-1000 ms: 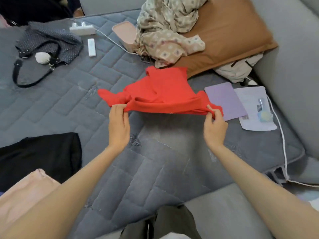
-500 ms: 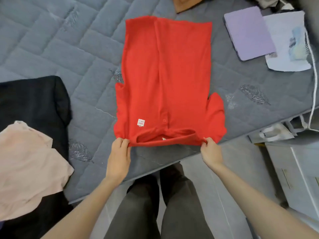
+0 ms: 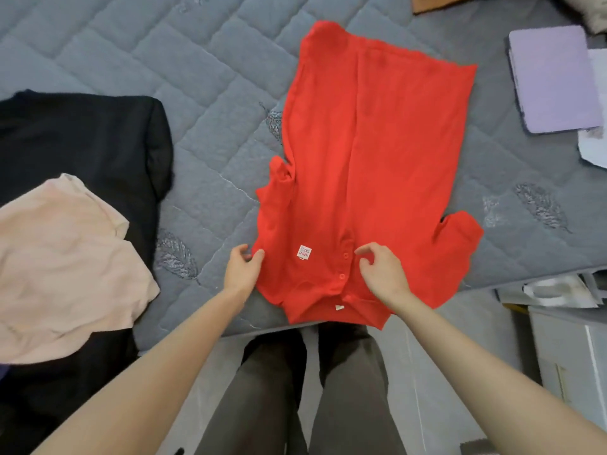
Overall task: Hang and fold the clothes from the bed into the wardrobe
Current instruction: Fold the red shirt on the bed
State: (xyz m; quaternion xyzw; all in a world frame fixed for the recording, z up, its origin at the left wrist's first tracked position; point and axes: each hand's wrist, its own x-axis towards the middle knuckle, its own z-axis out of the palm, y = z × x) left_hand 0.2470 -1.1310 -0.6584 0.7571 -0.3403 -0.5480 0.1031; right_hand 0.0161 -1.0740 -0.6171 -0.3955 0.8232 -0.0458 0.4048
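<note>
A red polo shirt [image 3: 368, 165] lies flat on the grey quilted bed [image 3: 203, 93], front side up, with its collar at the near edge of the mattress. My left hand [image 3: 243, 269] is at the shirt's left edge below the sleeve; its thumb touches the fabric and its fingers are loosely curled. My right hand [image 3: 382, 272] is over the chest just right of the button placket, fingers loosely bent and gripping nothing. The shirt's right sleeve [image 3: 460, 234] sticks out sideways.
A black garment [image 3: 82, 139] lies on the bed at the left with a pale pink garment [image 3: 62, 244] on top of it. A purple notebook [image 3: 555, 77] and white papers [image 3: 594, 149] lie at the right. A white cabinet [image 3: 568, 349] stands beside the bed.
The shirt was pulled toward the near edge and laid flat. Both hands have let go of the collar corners; the left moved to the side edge, the right onto the chest.
</note>
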